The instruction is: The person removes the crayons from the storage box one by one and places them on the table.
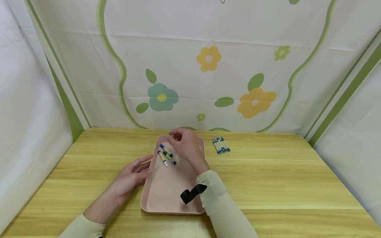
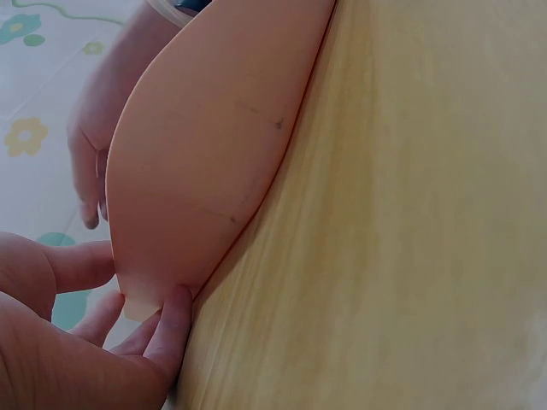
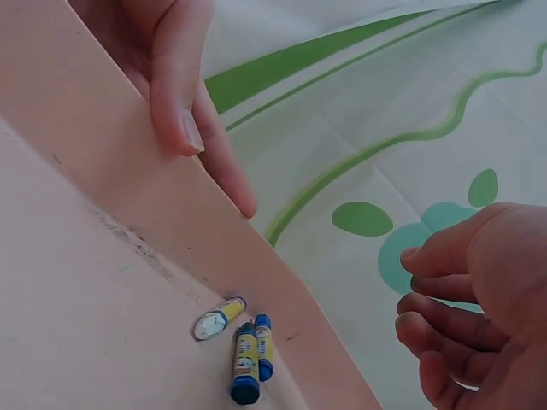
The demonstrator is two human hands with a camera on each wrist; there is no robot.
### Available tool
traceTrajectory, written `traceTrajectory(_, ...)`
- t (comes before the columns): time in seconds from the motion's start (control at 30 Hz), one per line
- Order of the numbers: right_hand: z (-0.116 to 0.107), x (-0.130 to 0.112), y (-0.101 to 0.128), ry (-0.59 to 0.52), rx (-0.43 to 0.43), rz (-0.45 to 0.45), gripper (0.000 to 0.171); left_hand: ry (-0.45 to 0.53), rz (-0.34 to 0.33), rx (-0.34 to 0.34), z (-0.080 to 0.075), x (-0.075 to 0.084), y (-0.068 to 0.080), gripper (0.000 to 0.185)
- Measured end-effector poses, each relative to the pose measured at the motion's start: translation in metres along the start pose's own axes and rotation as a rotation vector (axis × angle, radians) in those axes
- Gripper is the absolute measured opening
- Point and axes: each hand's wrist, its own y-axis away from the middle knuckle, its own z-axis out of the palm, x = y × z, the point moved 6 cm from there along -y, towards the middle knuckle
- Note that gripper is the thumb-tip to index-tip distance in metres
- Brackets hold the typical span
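- The left hand rests on the table, fingers straight, touching the left rim of the pink tray.
- The right hand hovers above the tray's far end, fingers loosely curled, holding nothing.
- Three crayons lie in the tray just left of the right hand.
- A crayon bundle lies on the table right of that hand.

Three crayons in the pink tray, left hand on its rim, right hand empty above.
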Motion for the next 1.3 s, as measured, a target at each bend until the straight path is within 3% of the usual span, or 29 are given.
traceTrajectory(0.2,0.006,0.006,0.000,-0.102,-0.008,0.010,0.024,-0.003,-0.004,-0.003,0.000,-0.001,0.000,0.065)
traceTrajectory(0.57,0.021,0.023,0.000,-0.192,-0.084,0.152,0.018,-0.001,-0.001,-0.008,0.001,-0.001,0.000,0.065)
traceTrajectory(1.3,0.039,0.033,-0.002,-0.044,-0.087,0.186,0.007,-0.003,0.006,-0.013,-0.001,0.000,-0.001,0.068)
